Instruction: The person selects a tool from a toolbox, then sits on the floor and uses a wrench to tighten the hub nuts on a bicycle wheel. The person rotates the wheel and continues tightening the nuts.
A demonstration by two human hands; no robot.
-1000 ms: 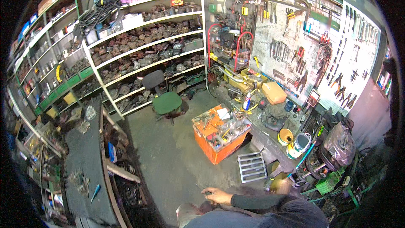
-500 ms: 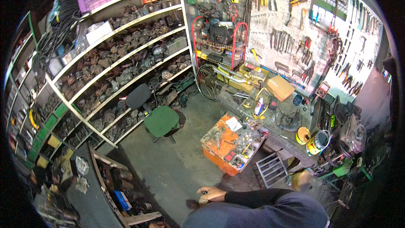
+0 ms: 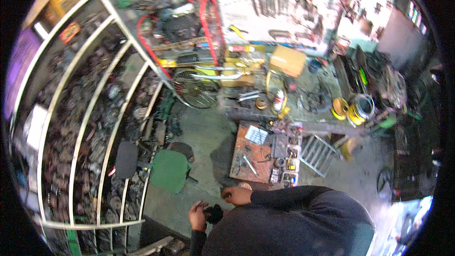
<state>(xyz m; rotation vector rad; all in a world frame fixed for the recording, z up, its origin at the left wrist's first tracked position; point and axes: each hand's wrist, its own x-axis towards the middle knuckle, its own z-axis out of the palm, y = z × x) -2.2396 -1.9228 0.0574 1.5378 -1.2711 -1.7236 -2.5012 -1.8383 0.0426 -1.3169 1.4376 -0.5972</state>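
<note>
My left hand (image 3: 197, 214) is curled around a small dark object (image 3: 214, 214) low in the head view, just in front of my chest. My right hand (image 3: 238, 194) is a little higher and to the right, its fingers pinched on a tiny dark part (image 3: 227, 193). Both arms wear dark sleeves (image 3: 284, 196). The hands sit close together, about a hand's width apart, above the grey concrete floor. The near edge of an orange tool cart (image 3: 258, 154) lies just beyond my right hand.
A green-seated stool (image 3: 169, 170) stands left of the cart, before white shelves (image 3: 97, 128) packed with dark parts. A metal wire crate (image 3: 318, 154), yellow buckets (image 3: 360, 107), a cardboard box (image 3: 287, 60), a red frame (image 3: 208, 23) and a tool pegboard (image 3: 279, 0) lie beyond.
The view has swung toward the pegboard wall and moved closer to the orange cart. My left hand has come into view holding the dark object; before, only the right hand showed.
</note>
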